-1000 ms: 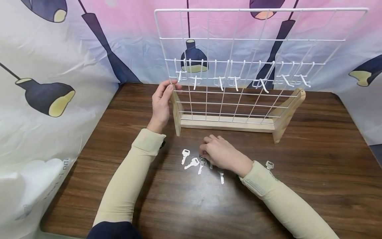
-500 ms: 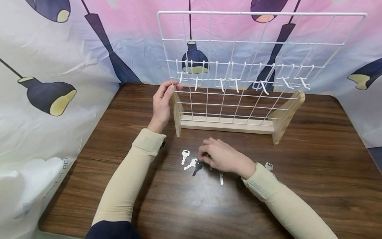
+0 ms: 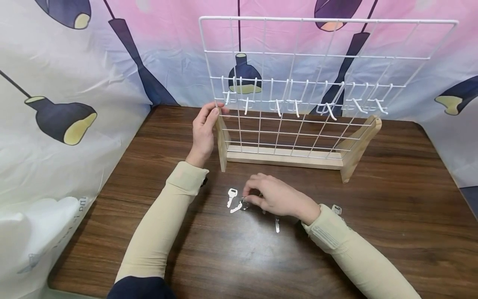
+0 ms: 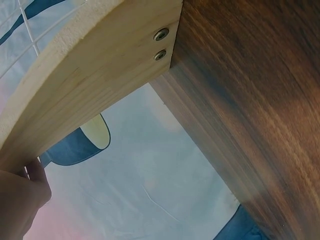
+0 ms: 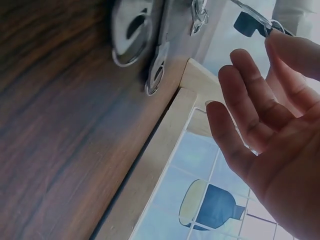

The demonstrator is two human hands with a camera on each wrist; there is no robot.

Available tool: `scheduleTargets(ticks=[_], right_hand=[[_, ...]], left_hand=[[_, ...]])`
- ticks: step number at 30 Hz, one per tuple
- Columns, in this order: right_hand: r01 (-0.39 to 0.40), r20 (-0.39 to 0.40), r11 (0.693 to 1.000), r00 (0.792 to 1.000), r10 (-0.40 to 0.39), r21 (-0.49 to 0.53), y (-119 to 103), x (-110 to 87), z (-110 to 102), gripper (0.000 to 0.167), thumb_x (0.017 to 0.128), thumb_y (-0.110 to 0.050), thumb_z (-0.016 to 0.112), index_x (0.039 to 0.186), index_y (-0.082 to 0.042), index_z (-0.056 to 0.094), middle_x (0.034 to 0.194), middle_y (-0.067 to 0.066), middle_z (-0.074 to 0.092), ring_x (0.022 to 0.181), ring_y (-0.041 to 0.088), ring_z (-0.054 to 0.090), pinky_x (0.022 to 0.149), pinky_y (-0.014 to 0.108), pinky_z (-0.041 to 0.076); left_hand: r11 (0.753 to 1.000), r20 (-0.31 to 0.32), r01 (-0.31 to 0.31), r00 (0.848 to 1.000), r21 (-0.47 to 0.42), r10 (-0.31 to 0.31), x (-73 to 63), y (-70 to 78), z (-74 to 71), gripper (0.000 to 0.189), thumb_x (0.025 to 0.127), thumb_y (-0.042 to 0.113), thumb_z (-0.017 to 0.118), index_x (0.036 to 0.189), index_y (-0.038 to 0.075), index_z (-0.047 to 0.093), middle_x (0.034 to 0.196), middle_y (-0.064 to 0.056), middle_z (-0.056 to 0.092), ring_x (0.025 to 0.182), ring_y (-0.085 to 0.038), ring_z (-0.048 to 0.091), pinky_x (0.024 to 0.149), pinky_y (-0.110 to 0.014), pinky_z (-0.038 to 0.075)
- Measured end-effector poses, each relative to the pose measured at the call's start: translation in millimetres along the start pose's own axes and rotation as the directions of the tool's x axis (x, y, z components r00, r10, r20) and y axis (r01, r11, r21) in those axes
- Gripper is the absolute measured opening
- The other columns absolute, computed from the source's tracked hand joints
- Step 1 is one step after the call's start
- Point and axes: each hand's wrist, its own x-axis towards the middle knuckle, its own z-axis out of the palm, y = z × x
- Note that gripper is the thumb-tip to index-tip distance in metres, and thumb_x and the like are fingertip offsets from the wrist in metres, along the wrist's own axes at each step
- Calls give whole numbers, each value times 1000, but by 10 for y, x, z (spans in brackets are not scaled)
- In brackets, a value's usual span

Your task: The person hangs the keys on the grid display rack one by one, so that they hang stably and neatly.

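Note:
My right hand (image 3: pixel 274 195) pinches a silver key (image 3: pixel 244 204) between thumb and forefinger, just over the tabletop; the other fingers are spread in the right wrist view. A small ring (image 5: pixel 276 25) shows at those fingertips. Beside the held key lie a silver key (image 3: pixel 232 192) and another key (image 3: pixel 237 207), partly overlapped in view. A further key (image 3: pixel 277 225) lies below the hand. My left hand (image 3: pixel 203 135) grips the top of the left wooden upright (image 3: pixel 222 143) of a white wire grid rack (image 3: pixel 276 124).
Several white prong hooks (image 3: pixel 296 109) hang in a row on the grid. One more key (image 3: pixel 337 209) lies by the right sleeve. The brown wooden table (image 3: pixel 231 257) meets a lamp-patterned cloth (image 3: pixel 171 50) at the back and left.
The right hand has drawn a key from the group, lifting and turning it, and has shifted slightly left. My left hand keeps its hold on the rack. The head view has tilted slightly.

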Motion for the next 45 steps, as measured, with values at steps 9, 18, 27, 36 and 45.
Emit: scheduleTargets(ticks=[9,18,27,36,45], right_hand=[[-15,-56,993,998,21,118,-39,46,-3,3,97,-21,61,95,-19,63,94,-12,59,90,5,56,83,29,51],[-10,-232,939,968,96,344,-129,142,-54,5,94,-18,66,97,-15,65,91,-8,63,87,8,59,81,32,54],[61,-449,806,854,263,589,-304,323,-174,12,93,-17,68,100,-7,68,96,1,67,85,14,61,75,29,53],[167,-557,702,742,373,692,-381,484,-229,17,90,-10,69,102,2,69,94,7,67,84,14,59,71,21,50],[228,-523,562,727,444,795,-433,601,-275,21,92,-9,67,107,6,66,97,4,67,82,16,59,72,28,53]], left_hand=[[1000,0,-6,1000,-6,6,-11,-5,5,22,102,7,45,110,-8,59,97,-9,67,88,-21,65,81,-32,53],[1000,2,-6,1000,10,6,-11,1,15,27,102,8,44,112,-14,55,97,-10,66,88,-27,63,82,-33,53],[1000,2,5,1000,20,-5,-19,26,22,27,102,9,45,113,-14,54,99,-20,64,93,-49,56,83,-34,53],[1000,-2,12,1000,19,-12,-20,25,25,29,102,8,44,114,-17,53,102,-35,57,89,-31,62,86,-36,53],[1000,-17,6,1000,26,-5,-28,24,28,27,101,9,46,112,-13,55,97,-22,64,87,-25,64,82,-33,53]])
